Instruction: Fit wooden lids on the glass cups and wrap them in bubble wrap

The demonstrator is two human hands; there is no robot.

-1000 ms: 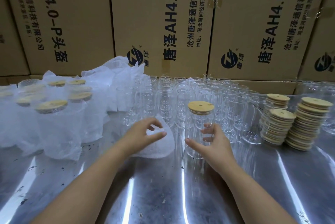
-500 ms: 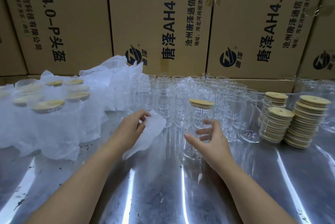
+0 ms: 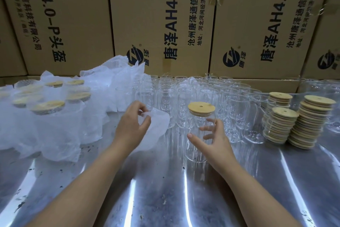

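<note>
Before a wall of cardboard boxes (image 3: pixel 161 24), our steel bench (image 3: pixel 165 199) carries bare glass cups (image 3: pixel 184 90) along its far edge, too blurred together to count, and wrapped cups (image 3: pixel 55 125) at its left edge, their number hidden by the wrap. We count three lid stacks (image 3: pixel 311 122) near the right edge. One lidded cup (image 3: pixel 196 151) stands mid-bench, grasped by our right hand (image 3: pixel 215 144), while our left hand (image 3: pixel 132 127) pinches one bubble wrap sheet (image 3: pixel 160 123) beside it.

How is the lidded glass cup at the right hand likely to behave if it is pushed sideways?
The lidded glass cup looks tall and narrow, so it would probably tip before sliding. Its smooth clear wall seems slippery and breakable. The wooden lid sits on top, perhaps making it top-heavy.
</note>
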